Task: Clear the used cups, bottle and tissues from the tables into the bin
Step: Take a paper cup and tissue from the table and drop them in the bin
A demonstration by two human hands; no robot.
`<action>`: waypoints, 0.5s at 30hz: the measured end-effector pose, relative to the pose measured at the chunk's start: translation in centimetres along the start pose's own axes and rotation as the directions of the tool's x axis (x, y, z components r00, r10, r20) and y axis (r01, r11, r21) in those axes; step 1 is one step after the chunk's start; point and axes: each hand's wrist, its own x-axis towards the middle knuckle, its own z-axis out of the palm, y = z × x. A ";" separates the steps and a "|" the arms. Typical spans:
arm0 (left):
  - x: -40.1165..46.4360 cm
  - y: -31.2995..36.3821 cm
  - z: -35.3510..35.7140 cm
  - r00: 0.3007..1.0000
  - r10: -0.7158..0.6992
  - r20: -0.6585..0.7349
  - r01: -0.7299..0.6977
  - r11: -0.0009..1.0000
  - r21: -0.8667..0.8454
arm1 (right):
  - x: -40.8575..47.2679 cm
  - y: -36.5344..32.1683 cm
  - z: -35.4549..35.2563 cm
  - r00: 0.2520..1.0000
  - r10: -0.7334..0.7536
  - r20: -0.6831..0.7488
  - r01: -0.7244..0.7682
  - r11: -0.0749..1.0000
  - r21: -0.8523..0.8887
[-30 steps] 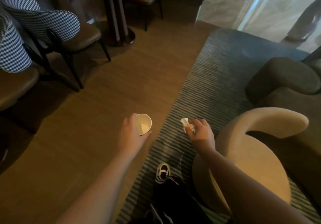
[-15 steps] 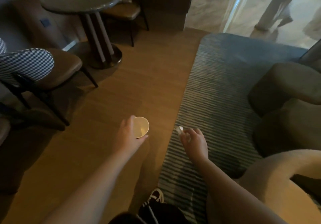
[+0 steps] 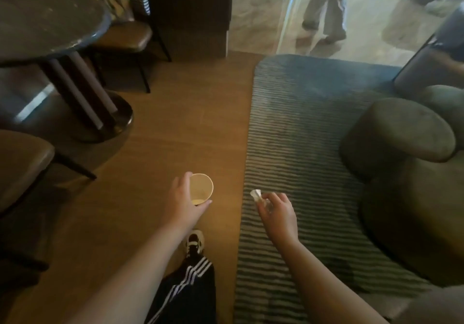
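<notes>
Since the earlier frames, the view has been carried forward along the wooden floor: the round table (image 3: 47, 19) now fills the upper left, the beige chair is gone from view, and a shoe (image 3: 195, 242) is planted ahead on the boards. Both hands are kept in the same carry pose.

A paper cup (image 3: 201, 189) is held upright by the left hand (image 3: 182, 202), fingers wrapped round its wall, a little pale liquid seen at the bottom. A crumpled tissue (image 3: 256, 194) is pinched by the right hand (image 3: 276, 210) at the fingertips, over the edge of the striped rug (image 3: 301, 122). Both items are held right of the round table, nearer the wearer.

No bin is seen in this frame; the step is judged to be the carry to the bin. The cup should be kept level so the dregs are not spilled, and the tissue pinch kept firm. The table base (image 3: 110, 120) and the dark ottoman (image 3: 399, 132), right of the table across the rug, should be cleared when walking.
</notes>
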 end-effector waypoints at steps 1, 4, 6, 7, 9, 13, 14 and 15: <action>3.0 -0.1 0.3 1.000 0.018 0.006 -0.018 1.000 0.002 | 2.4 -0.9 0.6 1.000 0.012 -0.014 -0.012 1.000 0.003; 12.2 0.0 0.6 0.997 0.037 0.065 -0.036 0.999 -0.014 | 9.5 -4.0 1.7 0.996 0.079 -0.053 -0.078 0.997 0.009; 18.1 0.4 0.5 0.994 0.057 0.094 -0.054 0.998 -0.033 | 14.0 -5.9 1.7 0.989 0.117 -0.087 -0.116 0.993 0.014; 21.0 0.8 0.5 0.992 0.077 0.101 -0.074 0.997 -0.030 | 16.3 -6.8 1.5 0.986 0.129 -0.105 -0.128 0.992 0.016; 26.4 1.6 0.6 0.988 0.110 0.106 -0.109 0.994 -0.009 | 20.5 -8.3 0.9 0.980 0.155 -0.127 -0.153 0.988 0.024; 35.2 4.6 2.4 0.976 0.163 0.143 -0.167 0.986 0.012 | 27.5 -9.9 -0.5 0.972 0.191 -0.140 -0.186 0.982 0.045; 37.2 5.5 3.2 0.971 0.180 0.159 -0.184 0.983 0.006 | 29.3 -10.1 -0.8 0.967 0.204 -0.150 -0.198 0.979 0.051; 39.2 6.3 4.2 0.965 0.198 0.174 -0.201 0.980 -0.003 | 31.3 -10.1 -1.1 0.963 0.217 -0.161 -0.210 0.976 0.060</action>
